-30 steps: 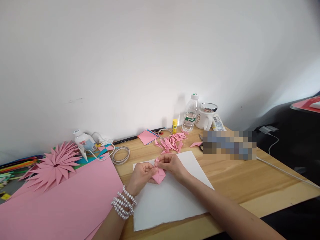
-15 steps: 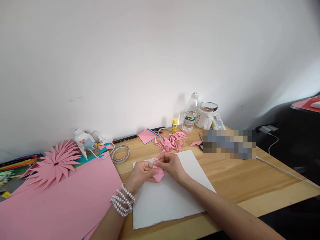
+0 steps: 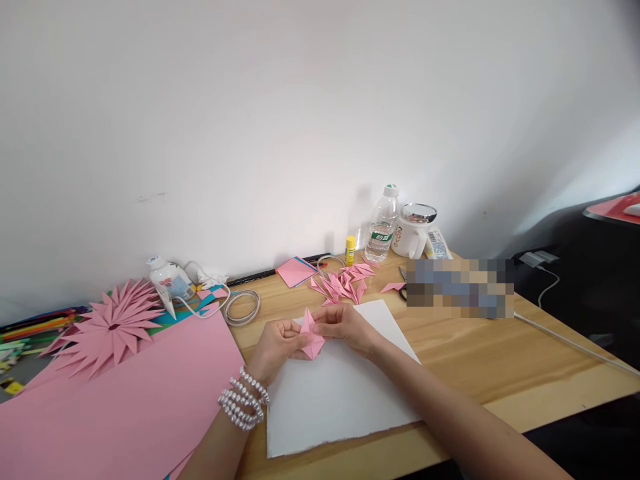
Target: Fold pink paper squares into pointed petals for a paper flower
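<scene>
A small piece of pink folded paper (image 3: 313, 345) is held between both hands, its pointed tip upward. My left hand (image 3: 279, 345) grips its left side, thumb on the front, with pearl bracelets round the wrist. My right hand (image 3: 347, 327) pinches its right side with thumb and fingers. Beneath the hands lies a white board (image 3: 345, 393). Just beyond them is a heap of pink folded paper pieces (image 3: 340, 285). Some fingertips are hidden behind the paper.
Large pink sheets (image 3: 150, 393) and a pink paper rosette (image 3: 113, 327) lie at left. Along the wall stand a glue stick (image 3: 350, 251), a water bottle (image 3: 383, 230) and a white mug (image 3: 410, 239). Scissors (image 3: 402, 288) lie right, beside a blurred-out patch. A coiled cable (image 3: 243, 308) is behind.
The upper part of the pink paper now rises into a narrow point between the hands. My right fingers have shifted slightly, and both hands still hold the paper.
</scene>
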`<state>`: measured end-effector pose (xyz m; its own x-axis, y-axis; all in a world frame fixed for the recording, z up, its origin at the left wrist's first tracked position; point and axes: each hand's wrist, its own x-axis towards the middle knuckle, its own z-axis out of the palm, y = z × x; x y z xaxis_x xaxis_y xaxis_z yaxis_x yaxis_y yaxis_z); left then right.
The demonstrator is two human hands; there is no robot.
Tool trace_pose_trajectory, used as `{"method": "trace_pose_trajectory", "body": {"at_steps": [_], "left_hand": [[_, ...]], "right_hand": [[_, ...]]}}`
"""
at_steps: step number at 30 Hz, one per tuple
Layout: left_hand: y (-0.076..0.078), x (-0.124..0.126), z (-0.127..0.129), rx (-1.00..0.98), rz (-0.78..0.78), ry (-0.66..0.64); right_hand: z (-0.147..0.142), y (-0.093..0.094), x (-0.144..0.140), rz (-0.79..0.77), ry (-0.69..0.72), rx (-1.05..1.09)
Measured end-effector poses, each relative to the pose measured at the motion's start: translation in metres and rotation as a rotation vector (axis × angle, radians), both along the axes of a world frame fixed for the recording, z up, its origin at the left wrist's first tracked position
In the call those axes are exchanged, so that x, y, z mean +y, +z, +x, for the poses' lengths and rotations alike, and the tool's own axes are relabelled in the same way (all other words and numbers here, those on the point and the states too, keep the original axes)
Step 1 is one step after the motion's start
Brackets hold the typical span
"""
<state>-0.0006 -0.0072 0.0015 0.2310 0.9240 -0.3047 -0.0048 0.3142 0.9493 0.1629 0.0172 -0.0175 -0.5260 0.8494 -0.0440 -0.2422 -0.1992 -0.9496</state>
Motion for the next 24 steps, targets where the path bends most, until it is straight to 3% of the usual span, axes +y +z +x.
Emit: {"method": "trace_pose_trajectory", "body": {"at_steps": [12, 24], "left_hand": [[-0.006, 0.002, -0.002, -0.031, -0.028, -0.007], [-0.002, 0.001, 0.001, 0.021, 0.002, 0.008]], "right_hand": [[-0.004, -0.001, -0.002, -0.045, -0.12, -0.051], [-0.012, -0.001, -0.008, 0.154, -0.286, -0.153]]}}
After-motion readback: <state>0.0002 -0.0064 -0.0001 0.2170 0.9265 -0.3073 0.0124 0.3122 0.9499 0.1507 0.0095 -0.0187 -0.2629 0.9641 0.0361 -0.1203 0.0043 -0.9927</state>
